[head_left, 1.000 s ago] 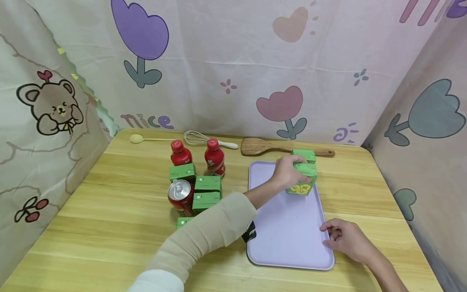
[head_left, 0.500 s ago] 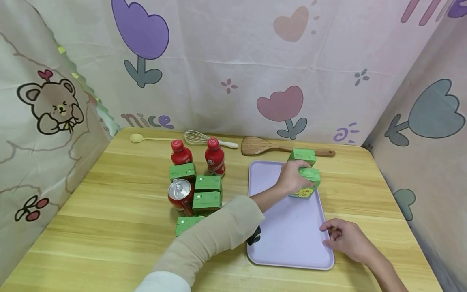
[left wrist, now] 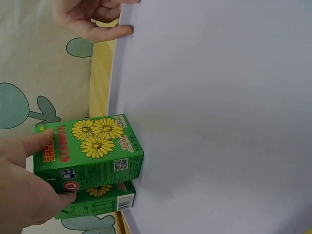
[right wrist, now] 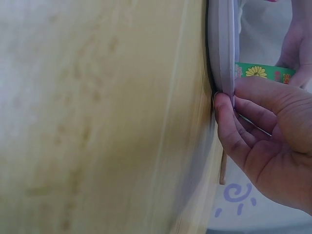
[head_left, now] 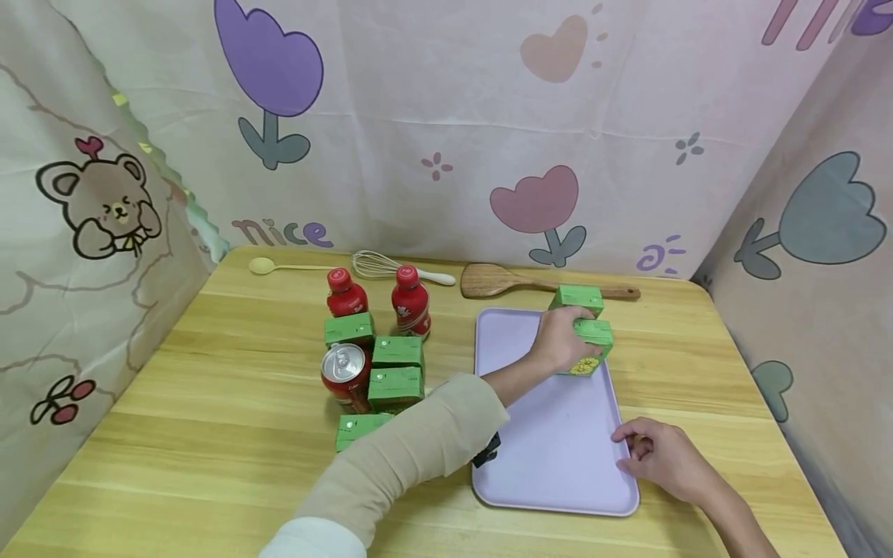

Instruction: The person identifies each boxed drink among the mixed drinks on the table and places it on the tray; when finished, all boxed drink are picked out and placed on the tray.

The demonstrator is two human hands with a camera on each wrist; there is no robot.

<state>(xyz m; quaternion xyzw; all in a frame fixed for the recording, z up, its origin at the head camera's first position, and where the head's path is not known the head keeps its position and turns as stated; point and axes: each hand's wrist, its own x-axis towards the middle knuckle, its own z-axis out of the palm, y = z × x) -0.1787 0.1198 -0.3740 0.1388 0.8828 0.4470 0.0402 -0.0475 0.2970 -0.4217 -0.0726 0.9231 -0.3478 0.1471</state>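
Observation:
My left hand grips a green drink carton with yellow flowers by its upper part, thumb and fingers on opposite sides. The carton stands at the far right corner of the lilac tray. Just behind it is a second green carton; in the left wrist view the held carton partly covers this one. My right hand pinches the tray's right rim near the front; the right wrist view has the thumb and fingers at the rim.
Left of the tray stand several green cartons, a red can and two red bottles. A yellow spoon, a whisk and a wooden spatula lie along the back. A black item shows beside my left sleeve.
My left hand and its carton have shifted slightly right and toward me, uncovering more of the carton behind. The right hand and tray have stayed in place.

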